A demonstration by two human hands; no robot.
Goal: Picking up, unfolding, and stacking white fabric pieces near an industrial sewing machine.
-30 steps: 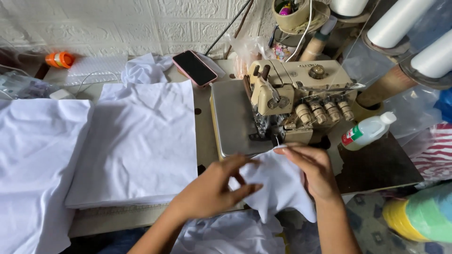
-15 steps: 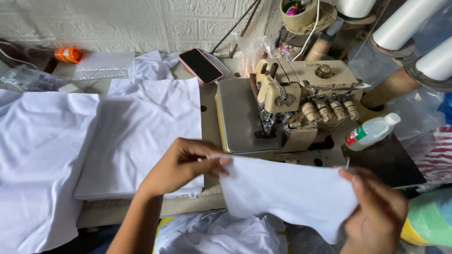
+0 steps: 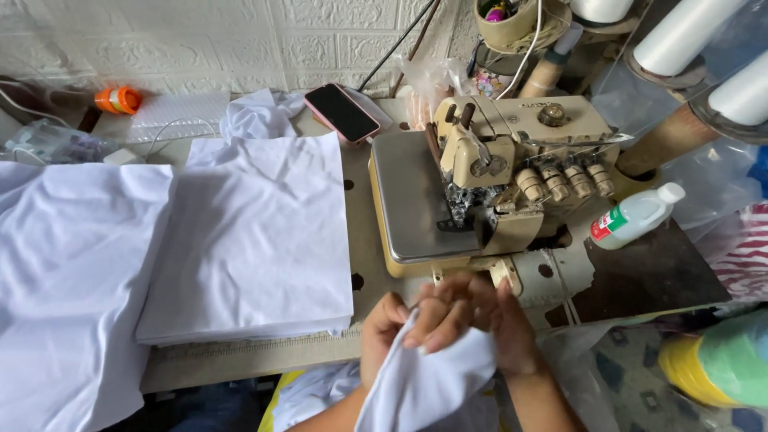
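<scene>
My left hand and my right hand are pressed together at the table's front edge, both gripping a bunched piece of white fabric that hangs down toward my lap. Just beyond the hands stands a beige overlock sewing machine with a grey metal bed. A neat stack of cut white fabric pieces lies to the left of the hands.
More white fabric covers the table's left side. A pink-cased phone lies behind the stack, an orange object at the far left, a small white bottle right of the machine, white thread cones at the top right.
The fabric piece, held spread wide between my two hands half a second ago, is now gathered into a bunch. My hands have come together in front of the machine.
</scene>
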